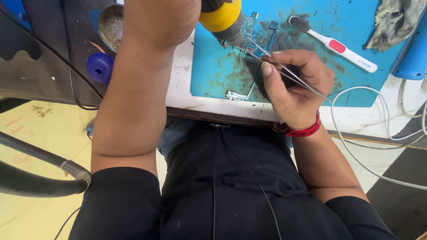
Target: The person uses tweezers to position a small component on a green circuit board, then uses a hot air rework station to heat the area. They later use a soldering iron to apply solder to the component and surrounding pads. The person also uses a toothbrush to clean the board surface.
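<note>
Head view: the left hand (162,18) is raised close to the camera at the top of the frame, closed around the handle of a hot-air tool (222,18) with a yellow collar and a grey metal nozzle. The fingers themselves are cut off by the frame edge, so how tightly they wrap cannot be told. The nozzle points down at a small green circuit board (248,32) lying on a stained blue work mat (311,35), near the mat's upper middle.

The right hand (296,86) rests low on the mat, fingers curled and pinched on a pair of thin metal tweezers (284,71). The tweezer tips reach up and left to the circuit board, just beside the nozzle. A red thread band (304,131) circles the right wrist.

A white toothbrush (338,46) with a red grip patch and dark bristles lies on the mat to the right of the board, well apart from both hands. A crumpled grey rag (396,20) sits at the mat's top right corner. A small metal bracket (235,95) lies at the mat's lower edge, near the right thumb. A white cable (351,151) loops across the table to the right. Left of the forearm stand a round tin (111,24) and a blue cap (99,67).
</note>
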